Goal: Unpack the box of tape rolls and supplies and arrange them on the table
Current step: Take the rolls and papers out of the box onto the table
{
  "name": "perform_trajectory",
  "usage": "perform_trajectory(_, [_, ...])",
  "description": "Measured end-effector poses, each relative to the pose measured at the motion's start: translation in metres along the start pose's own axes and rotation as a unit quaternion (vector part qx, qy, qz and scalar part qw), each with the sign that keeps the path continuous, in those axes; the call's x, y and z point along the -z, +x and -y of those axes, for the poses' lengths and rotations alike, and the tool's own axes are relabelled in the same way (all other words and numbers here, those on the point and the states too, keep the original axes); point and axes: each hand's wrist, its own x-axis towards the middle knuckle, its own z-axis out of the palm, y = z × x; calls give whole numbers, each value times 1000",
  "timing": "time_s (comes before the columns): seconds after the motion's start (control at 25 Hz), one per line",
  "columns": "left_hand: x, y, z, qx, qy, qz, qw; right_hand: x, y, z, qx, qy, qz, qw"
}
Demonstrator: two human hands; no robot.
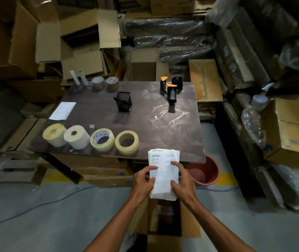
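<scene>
A person is standing at the near edge of a dark table [145,113], holding a stack of printed papers [164,171] in a clear sleeve with both hands above an open cardboard box [190,224] on the floor. The left hand [143,180] is gripping the stack's left edge, thumb curled over the front, while the right hand [182,180] is clamping the right edge, thumb and fingers closed around it. Along the table's near side four rolls are lying in a row: a yellowish label roll [54,134], a white roll [76,136], a clear tape roll [102,140] and a second clear tape roll [127,142]. At the far left two brown tape rolls [105,83] are sitting beside two white tubes [77,78]. A black mesh holder [123,101] is standing mid-table, a tape dispenser [170,88] is resting at the far right, and a white sheet [62,110] is lying at the left edge
</scene>
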Motion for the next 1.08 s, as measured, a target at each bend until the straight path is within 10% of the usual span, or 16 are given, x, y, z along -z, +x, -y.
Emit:
perform_trajectory(0.44, [30,148,-64,-192,88,-53,976,-3,142,75,92,-86,-149,981])
perform_trajectory(0.68, [16,163,-14,-136,155,89,974,-39,147,17,33,-69,-167,983])
perform_trajectory(1.08, [13,169,-9,-86,97,55,990,-40,157,1,-17,-75,-133,988])
